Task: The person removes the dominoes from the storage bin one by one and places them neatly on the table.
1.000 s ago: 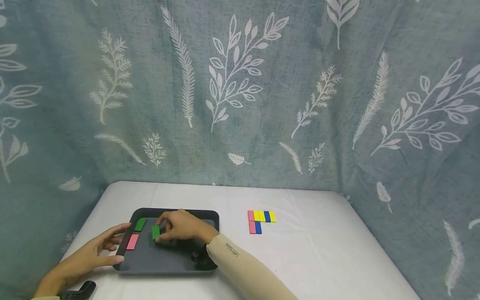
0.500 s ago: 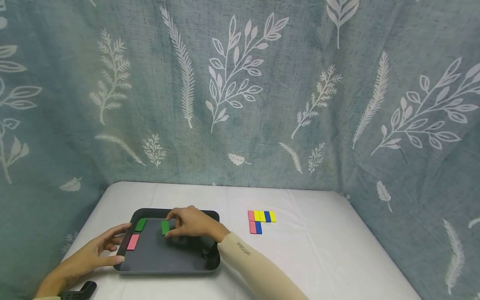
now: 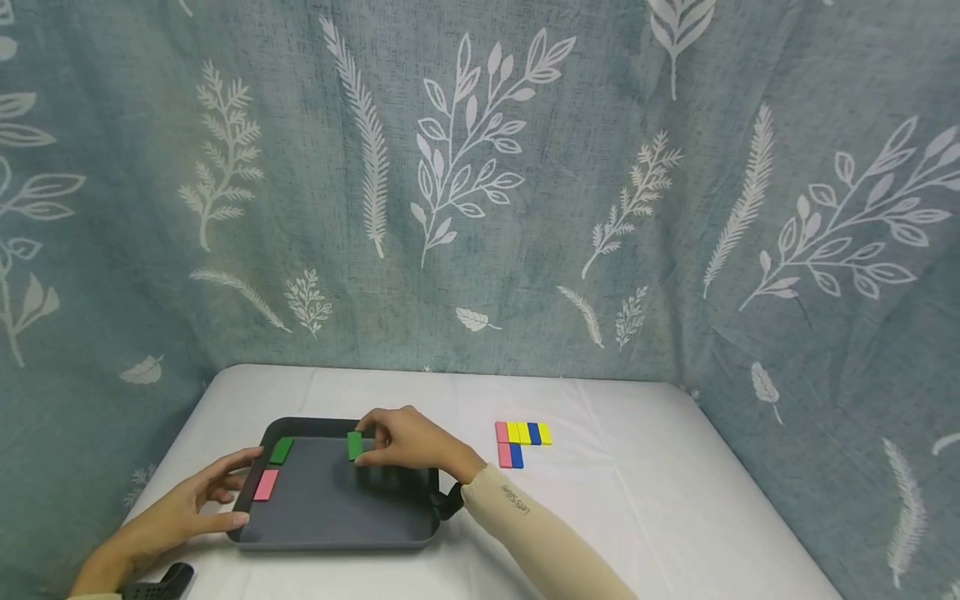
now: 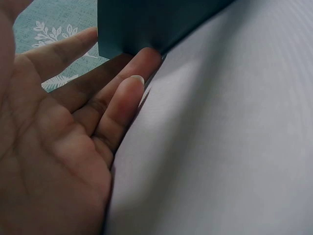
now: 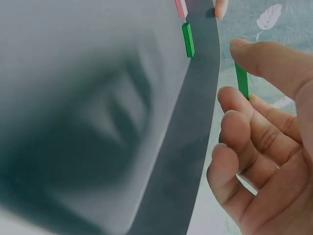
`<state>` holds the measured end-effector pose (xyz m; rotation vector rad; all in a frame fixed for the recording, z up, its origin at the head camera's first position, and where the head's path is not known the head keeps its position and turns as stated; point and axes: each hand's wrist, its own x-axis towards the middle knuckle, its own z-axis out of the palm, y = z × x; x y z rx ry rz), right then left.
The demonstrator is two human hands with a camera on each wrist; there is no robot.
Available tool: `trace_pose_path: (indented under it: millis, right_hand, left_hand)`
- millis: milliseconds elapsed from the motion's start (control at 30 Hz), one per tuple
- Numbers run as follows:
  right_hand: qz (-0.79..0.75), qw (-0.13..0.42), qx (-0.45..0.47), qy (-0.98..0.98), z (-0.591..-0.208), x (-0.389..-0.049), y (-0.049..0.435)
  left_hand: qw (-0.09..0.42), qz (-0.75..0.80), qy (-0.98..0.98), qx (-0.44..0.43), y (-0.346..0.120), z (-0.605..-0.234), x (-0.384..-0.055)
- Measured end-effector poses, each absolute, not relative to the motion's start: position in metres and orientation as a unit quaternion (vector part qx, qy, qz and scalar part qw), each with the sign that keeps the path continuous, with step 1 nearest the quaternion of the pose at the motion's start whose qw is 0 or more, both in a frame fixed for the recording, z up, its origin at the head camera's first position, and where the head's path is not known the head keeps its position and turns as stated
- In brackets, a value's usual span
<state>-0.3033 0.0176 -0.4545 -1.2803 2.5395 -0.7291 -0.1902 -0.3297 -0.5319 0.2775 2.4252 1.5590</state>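
Observation:
My right hand (image 3: 412, 437) pinches a green block (image 3: 355, 447) between thumb and fingertips, above the far side of a dark grey tray (image 3: 322, 508). In the right wrist view that green block (image 5: 242, 81) shows edge-on beside the tray's rim (image 5: 198, 107), apart from it. My left hand (image 3: 172, 504) rests against the tray's left side, thumb and fingers spread along it; in the left wrist view its fingertips touch the outer wall (image 4: 142, 24). Inside the tray, a second green block (image 3: 282, 451) lies in the far left corner, with a pink block (image 3: 266, 485) nearer me.
Right of the tray, on the white table (image 3: 637, 500), pink, yellow and blue blocks lie side by side: a far row with a yellow block (image 3: 545, 433) at its end, and a near pair with a blue block (image 3: 517, 455). A leaf-patterned curtain (image 3: 480, 183) hangs behind.
My right hand has moved to the right across the tray and slightly away from me, carrying the green block. The left hand and the other blocks have stayed put.

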Motion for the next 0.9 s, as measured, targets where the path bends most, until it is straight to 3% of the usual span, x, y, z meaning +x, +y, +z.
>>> trace_pose_path:
  millis: [900]
  right_hand:
    - [-0.294,0.071,-0.358,0.883,-0.456,-0.307,0.128]
  left_hand:
    - [0.116,0.543,0.825,0.11,-0.328,-0.532,-0.187]
